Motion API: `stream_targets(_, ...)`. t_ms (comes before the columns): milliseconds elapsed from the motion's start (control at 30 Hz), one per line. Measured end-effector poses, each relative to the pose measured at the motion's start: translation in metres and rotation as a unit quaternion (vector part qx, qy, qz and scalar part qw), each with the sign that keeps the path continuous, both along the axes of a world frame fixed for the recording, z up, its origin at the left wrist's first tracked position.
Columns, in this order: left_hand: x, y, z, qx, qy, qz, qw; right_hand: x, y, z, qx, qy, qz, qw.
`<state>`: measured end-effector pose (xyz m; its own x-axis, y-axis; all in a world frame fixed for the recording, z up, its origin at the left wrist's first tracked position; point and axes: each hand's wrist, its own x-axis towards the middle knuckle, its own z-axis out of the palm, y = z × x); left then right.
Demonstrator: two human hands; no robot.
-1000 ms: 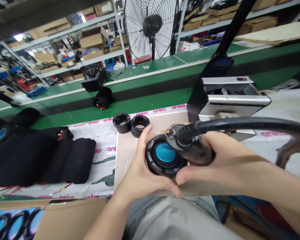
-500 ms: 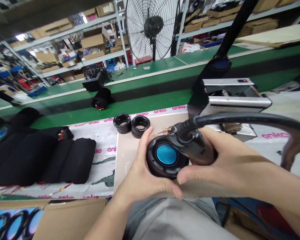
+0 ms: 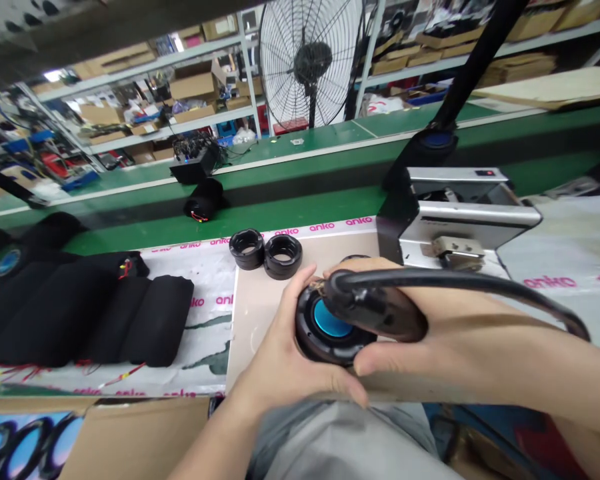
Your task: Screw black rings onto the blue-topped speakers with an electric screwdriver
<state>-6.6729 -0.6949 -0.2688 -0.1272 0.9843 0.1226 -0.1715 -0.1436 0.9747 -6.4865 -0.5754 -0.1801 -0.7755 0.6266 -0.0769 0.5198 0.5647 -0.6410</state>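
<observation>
My left hand (image 3: 300, 363) curls round a round black speaker end piece (image 3: 313, 343) with a shiny blue disc in its middle. Fingers and thumb grip its rim from the left and near side. In my right hand (image 3: 430, 347) is a black corded electric screwdriver (image 3: 385, 313), its cable end toward me and over the blue disc. Its tip is hidden. The right thumb touches the end piece's right edge. Beyond them, two black rings (image 3: 283, 257) stand side by side on the beige board (image 3: 247, 320). Part of another dark round piece (image 3: 356, 258) shows behind my right fingers.
A metal screw feeder (image 3: 473, 217) stands right of the board. Black fabric-covered cylinders (image 3: 157, 320) with wires lie at left. A thick cable (image 3: 480, 280) arches over my right forearm. A green conveyor (image 3: 290, 200) runs behind. An open carton (image 3: 135, 437) sits at lower left.
The screwdriver's cable end has tipped toward me and left, covering more of the blue disc. The cable has dropped, uncovering more of the screw feeder. My left hand keeps its grip.
</observation>
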Motion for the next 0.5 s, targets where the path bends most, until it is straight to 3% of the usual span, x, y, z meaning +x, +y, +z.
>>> stream_targets(167,0.003,0.001,-0.002,0.047,-0.009,0.013,0.999,-0.003,0.003,0.002,-0.053,-0.016,-0.058,0.997)
stream_targets(233,0.006,0.001,-0.002,0.067,-0.026,0.009,0.997,-0.003,0.004,-0.002,-0.069,0.011,-0.047,0.996)
stream_targets(400,0.011,0.000,-0.003,0.051,-0.035,0.053,0.997,0.000,-0.004,-0.012,-0.076,0.042,-0.064,0.994)
stream_targets(500,0.014,-0.002,0.002,0.065,-0.055,0.025,0.996,0.003,-0.016,-0.016,-0.092,0.075,-0.069,0.991)
